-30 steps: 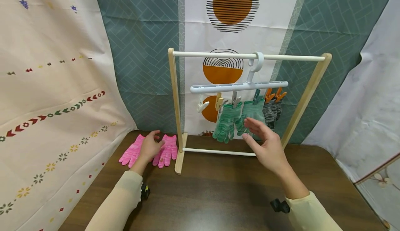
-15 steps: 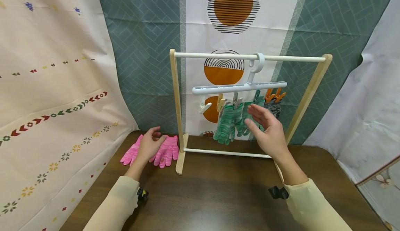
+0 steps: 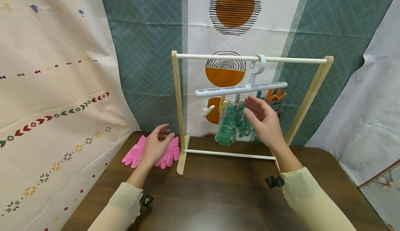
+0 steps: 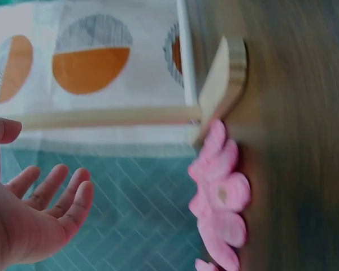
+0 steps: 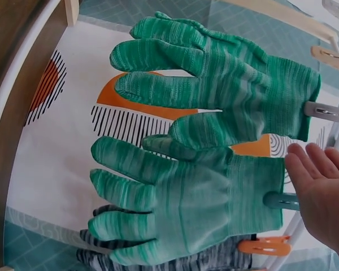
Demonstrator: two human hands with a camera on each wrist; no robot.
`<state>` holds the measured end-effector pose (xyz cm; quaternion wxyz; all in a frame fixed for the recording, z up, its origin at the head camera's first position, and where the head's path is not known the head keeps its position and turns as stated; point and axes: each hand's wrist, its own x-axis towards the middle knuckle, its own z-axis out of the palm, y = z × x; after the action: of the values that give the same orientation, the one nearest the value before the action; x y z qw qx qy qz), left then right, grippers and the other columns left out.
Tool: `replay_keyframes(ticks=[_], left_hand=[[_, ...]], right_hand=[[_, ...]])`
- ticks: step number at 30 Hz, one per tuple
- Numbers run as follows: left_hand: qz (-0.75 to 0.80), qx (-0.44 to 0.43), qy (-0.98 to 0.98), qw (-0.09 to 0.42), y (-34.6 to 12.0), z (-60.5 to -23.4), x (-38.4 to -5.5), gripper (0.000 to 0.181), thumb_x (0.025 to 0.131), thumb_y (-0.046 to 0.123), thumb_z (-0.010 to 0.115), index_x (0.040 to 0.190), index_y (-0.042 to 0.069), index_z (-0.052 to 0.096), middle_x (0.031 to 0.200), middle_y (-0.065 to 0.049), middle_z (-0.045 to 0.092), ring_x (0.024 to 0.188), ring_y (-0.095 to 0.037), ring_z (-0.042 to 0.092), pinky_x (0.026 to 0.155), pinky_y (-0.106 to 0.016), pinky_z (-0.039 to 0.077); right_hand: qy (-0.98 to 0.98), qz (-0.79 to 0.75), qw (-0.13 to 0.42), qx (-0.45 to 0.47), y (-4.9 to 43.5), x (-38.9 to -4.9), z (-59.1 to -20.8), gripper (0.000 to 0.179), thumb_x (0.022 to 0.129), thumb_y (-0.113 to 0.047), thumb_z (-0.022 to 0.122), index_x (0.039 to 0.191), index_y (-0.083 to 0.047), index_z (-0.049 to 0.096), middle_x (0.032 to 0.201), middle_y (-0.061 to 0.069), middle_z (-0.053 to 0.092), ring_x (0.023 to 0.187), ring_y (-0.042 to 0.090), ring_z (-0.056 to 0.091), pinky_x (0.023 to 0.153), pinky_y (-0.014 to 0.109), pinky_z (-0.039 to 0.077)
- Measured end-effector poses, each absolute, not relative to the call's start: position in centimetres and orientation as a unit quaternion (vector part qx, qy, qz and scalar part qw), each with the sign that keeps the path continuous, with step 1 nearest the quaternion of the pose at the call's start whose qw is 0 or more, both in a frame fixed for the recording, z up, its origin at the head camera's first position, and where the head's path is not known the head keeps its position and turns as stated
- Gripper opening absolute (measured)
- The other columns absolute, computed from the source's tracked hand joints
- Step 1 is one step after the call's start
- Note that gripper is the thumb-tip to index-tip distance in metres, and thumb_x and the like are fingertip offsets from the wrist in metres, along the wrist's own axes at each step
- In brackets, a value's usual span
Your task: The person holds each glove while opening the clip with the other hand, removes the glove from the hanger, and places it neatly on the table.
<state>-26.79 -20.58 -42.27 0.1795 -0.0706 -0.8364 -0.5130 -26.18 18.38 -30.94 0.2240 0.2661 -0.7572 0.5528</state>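
Observation:
My right hand, fingers extended and holding nothing, is raised in front of the hanging green gloves. In the right wrist view, that hand lies beside the glove cuffs, its fingers near the teal clothespin and the grey clothespin. My left hand hovers over the pink gloves, relaxed and holding nothing, partly hiding them. The left wrist view shows its fingers loosely spread, apart from the pink glove. A pale blue hanger carries the clipped gloves.
The hanger hooks onto the white bar of a wooden rack. A white clothespin and a yellow clothespin hang without gloves. Orange clothespins grip black-and-grey gloves. Everything stands on a brown table.
My right hand has risen toward the clothespins, covering more of the right green glove. The left hand has shifted right and slightly up over the pink gloves. The view has shifted slightly.

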Motion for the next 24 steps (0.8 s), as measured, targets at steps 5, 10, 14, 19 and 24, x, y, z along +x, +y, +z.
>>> replay_keyframes(ticks=[5, 10, 14, 19, 24], left_hand=[[-0.54, -0.104, -0.817, 0.175, -18.9, -41.4, -25.6, 0.05, 0.103, 0.023, 0.073, 0.148, 0.008, 0.058, 0.131, -0.015, 0.068, 0.117, -0.031, 0.067, 0.103, -0.052, 0.052], [-0.56, -0.13, -0.8, 0.17, -17.2, -41.0, -24.9, 0.049, 0.102, 0.02, 0.073, 0.147, 0.007, 0.059, 0.131, -0.015, 0.069, 0.117, -0.031, 0.068, 0.102, -0.053, 0.053], [-0.572, -0.148, -0.789, 0.167, -16.1, -40.7, -24.4, 0.048, 0.102, 0.021, 0.074, 0.146, 0.009, 0.06, 0.13, -0.011, 0.069, 0.117, -0.029, 0.068, 0.1, -0.05, 0.053], [-0.582, -0.167, -0.78, 0.159, -15.0, -40.3, -24.0, 0.048, 0.101, 0.022, 0.075, 0.145, 0.012, 0.061, 0.129, -0.008, 0.069, 0.116, -0.03, 0.068, 0.098, -0.046, 0.053], [-0.589, -0.178, -0.775, 0.147, -14.1, -39.8, -23.5, 0.045, 0.101, 0.022, 0.073, 0.144, 0.013, 0.062, 0.128, -0.006, 0.07, 0.115, -0.027, 0.068, 0.096, -0.044, 0.055]], right_hand=[[-0.752, 0.571, 0.201, 0.262, 18.2, -27.0, -30.8, 0.048, 0.111, -0.02, 0.06, 0.155, -0.002, 0.051, 0.152, 0.016, 0.057, 0.141, 0.026, 0.053, 0.111, 0.022, 0.043], [-0.743, 0.59, 0.177, 0.262, 17.8, -27.7, -30.6, 0.047, 0.112, -0.025, 0.057, 0.153, -0.002, 0.053, 0.15, 0.015, 0.058, 0.139, 0.019, 0.053, 0.115, 0.027, 0.041], [-0.738, 0.597, 0.168, 0.265, 17.5, -28.1, -30.5, 0.046, 0.113, -0.024, 0.055, 0.153, -0.001, 0.053, 0.15, 0.013, 0.057, 0.137, 0.017, 0.053, 0.116, 0.031, 0.041], [-0.737, 0.6, 0.163, 0.265, 17.1, -28.4, -30.3, 0.045, 0.113, -0.025, 0.056, 0.151, -0.001, 0.056, 0.146, 0.014, 0.062, 0.133, 0.017, 0.055, 0.12, 0.045, 0.037], [-0.722, 0.619, 0.152, 0.272, 16.8, -28.6, -30.2, 0.043, 0.113, -0.026, 0.056, 0.148, -0.002, 0.06, 0.135, 0.01, 0.071, 0.133, 0.02, 0.057, 0.123, 0.052, 0.031]])
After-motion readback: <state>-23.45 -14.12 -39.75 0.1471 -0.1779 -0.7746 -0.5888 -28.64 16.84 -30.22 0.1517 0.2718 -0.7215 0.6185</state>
